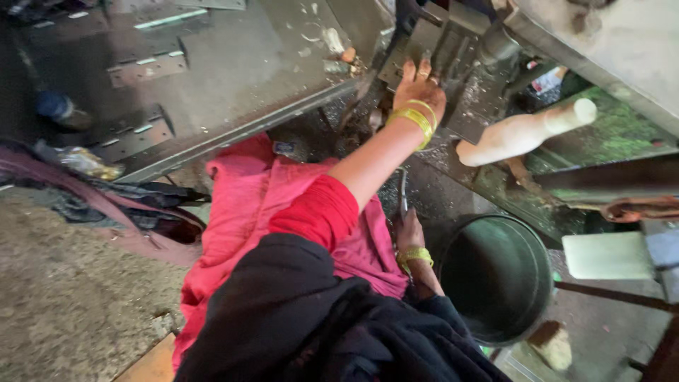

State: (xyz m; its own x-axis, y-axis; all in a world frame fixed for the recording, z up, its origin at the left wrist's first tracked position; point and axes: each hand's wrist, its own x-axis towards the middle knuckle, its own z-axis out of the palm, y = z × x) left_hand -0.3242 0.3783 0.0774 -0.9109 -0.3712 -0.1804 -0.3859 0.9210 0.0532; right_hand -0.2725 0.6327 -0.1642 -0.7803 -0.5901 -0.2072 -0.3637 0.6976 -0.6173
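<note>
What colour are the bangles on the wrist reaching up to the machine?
Yellow bangles, seen best in the head view.

Your left hand (419, 86) rests on the machine block (453, 64) ahead; your right hand (408, 232) sits nearer you, just left of the bucket (498, 276), below the wooden handle (523, 131).

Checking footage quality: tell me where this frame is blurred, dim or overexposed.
Head view: tilted and slightly motion-soft throughout; the left hand on the dark metal machine is smeared; the bucket interior and upper left sit in shadow; the pale wooden handle is nearly blown out.
</note>
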